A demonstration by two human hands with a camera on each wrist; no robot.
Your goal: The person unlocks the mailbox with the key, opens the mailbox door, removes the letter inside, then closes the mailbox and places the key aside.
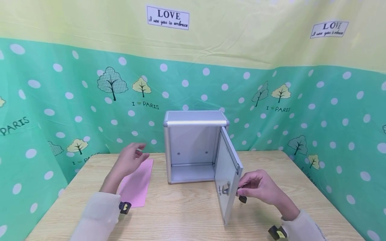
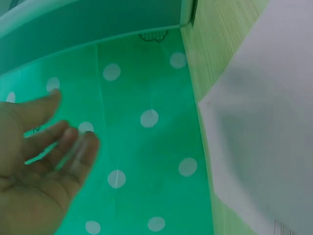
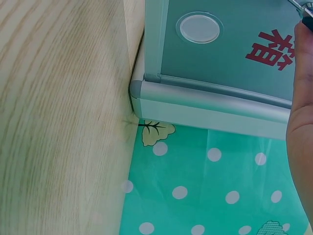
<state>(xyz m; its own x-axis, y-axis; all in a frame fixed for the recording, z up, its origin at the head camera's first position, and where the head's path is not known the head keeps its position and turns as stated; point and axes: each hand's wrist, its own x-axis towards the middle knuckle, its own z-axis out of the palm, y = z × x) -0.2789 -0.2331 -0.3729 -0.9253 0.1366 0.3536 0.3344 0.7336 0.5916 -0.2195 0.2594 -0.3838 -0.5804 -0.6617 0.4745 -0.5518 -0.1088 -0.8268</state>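
A silver metal box (image 1: 196, 116) stands at the back of the table, its hinged door (image 1: 229, 160) swung outward to the right. On the door's inner face sits the lock's metal cam (image 1: 225, 189). My right hand (image 1: 263, 188) is at the door's outer side, thumb and fingers pinching a key (image 3: 296, 5) at the lock; another black key head (image 1: 242, 199) hangs below the fingers. My left hand (image 1: 130, 160), its fingers loosely bent and holding nothing, hovers over a pink sheet of paper (image 1: 138, 187) left of the box.
The wooden table (image 1: 187, 214) is enclosed by a green polka-dot cloth (image 1: 187, 90) at the back and sides. Red lettering (image 3: 270, 50) and a round pale disc (image 3: 199, 28) mark the door's outer face. The box interior (image 1: 194, 144) shows bare walls.
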